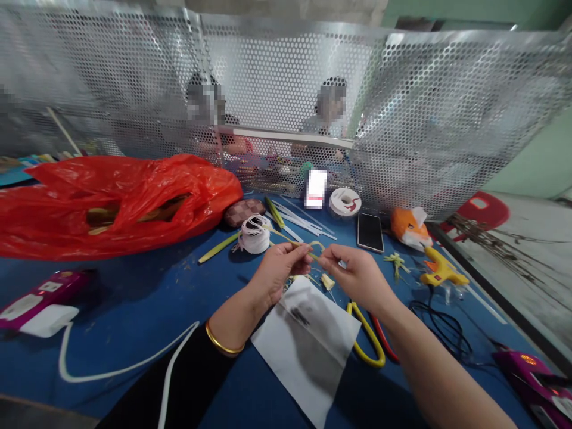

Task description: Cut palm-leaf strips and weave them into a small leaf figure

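Observation:
A thin yellow-green strip [316, 243], like a split leaf or straw, runs between my two hands. My left hand [282, 267] pinches it between thumb and forefinger. On the other side my right hand [353, 273] has its fingers pinched on the strip too, close to the left fingertips. Below the hands lies a creased white paper sheet [308, 339] with a dark mark on it. A small pale yellow piece [328, 281] rests just under the right fingers. Yellow-handled scissors or pliers [369, 339] lie partly beneath my right forearm, beside a red handle [384, 338].
Left stands a red plastic bag [120, 196] with dry stalks. Behind my hands are a white ribbon coil [255, 235], white strips [299, 217], a spool [345, 202] and a phone [370, 232]. Right lies a yellow glue gun [442, 271]. A perforated metal screen [286, 71] closes the back; two people sit beyond.

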Action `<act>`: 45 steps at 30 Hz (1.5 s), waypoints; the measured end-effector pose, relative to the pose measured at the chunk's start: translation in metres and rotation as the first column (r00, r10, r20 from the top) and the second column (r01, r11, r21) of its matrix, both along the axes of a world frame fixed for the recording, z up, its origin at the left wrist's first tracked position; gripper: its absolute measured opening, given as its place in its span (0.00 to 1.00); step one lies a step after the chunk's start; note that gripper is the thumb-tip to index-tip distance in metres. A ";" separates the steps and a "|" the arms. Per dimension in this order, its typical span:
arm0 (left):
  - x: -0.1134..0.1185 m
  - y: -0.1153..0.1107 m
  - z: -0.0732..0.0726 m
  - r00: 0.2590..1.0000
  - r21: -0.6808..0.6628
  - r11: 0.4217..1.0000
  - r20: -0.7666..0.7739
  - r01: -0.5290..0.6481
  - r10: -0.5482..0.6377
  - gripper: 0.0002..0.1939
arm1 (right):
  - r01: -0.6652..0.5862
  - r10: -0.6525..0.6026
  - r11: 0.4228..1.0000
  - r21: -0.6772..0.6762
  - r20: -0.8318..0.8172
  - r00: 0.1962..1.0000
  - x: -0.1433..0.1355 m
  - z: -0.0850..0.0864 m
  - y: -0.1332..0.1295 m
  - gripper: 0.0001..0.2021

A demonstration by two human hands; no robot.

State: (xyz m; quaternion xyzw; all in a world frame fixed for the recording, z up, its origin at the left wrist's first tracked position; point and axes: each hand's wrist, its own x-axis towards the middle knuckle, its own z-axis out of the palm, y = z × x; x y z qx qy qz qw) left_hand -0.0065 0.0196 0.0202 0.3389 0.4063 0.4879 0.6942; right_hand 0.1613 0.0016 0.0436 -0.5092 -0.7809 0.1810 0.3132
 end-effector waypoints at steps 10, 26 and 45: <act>0.001 -0.001 0.005 0.988 0.022 0.999 0.149 -0.035 0.031 0.08 | 0.034 -0.034 0.999 0.030 -0.023 0.999 -0.026 -0.015 -0.011 0.12; 0.011 -0.008 0.004 0.991 0.018 0.992 0.050 -0.124 0.123 0.10 | -0.045 0.012 0.994 -0.102 -0.303 0.953 -0.039 -0.038 -0.011 0.16; 0.006 0.000 -0.002 0.991 -0.007 0.998 0.118 -0.070 0.070 0.07 | 0.080 -0.181 0.974 -0.214 -0.511 0.840 -0.038 -0.040 -0.005 0.19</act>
